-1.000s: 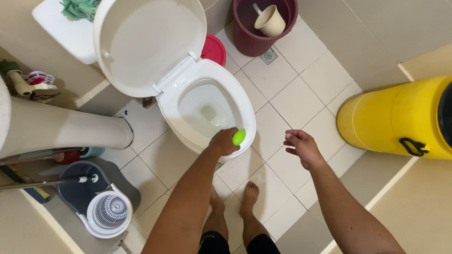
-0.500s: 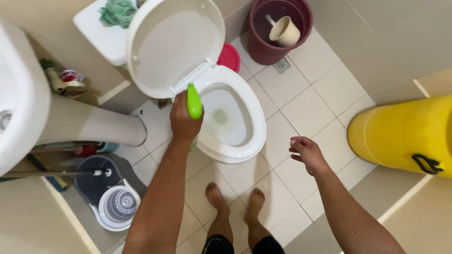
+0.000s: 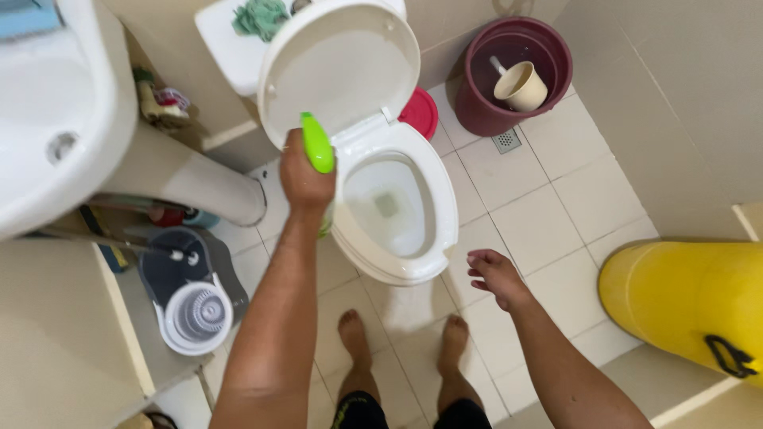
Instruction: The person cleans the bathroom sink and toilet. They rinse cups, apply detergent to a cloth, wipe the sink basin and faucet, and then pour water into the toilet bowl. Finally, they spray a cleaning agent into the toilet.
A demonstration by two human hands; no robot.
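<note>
Raised beside the lid, left hand (image 3: 306, 179) holds green brush handle (image 3: 317, 143) pointing up-left.

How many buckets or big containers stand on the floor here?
3: a maroon bucket beside the toilet tank, a yellow drum at right, a grey mop bucket at left. Others may be hidden.

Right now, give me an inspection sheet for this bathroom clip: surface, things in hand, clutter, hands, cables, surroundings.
Surface: pale floor tiles, a small drain grate near the maroon bucket.
Things in hand: green handle, held over the toilet rim; lid up, bowl open.
Clutter: green cloth on the tank, red lid behind the toilet, beige scoop inside the maroon bucket.
Hands: left hand in a closed grip on the green handle; right hand empty, fingers loosely curled.
Cables: nothing seen.
Surroundings: sink on a pedestal, mop bucket, yellow drum, bare feet below.
</note>
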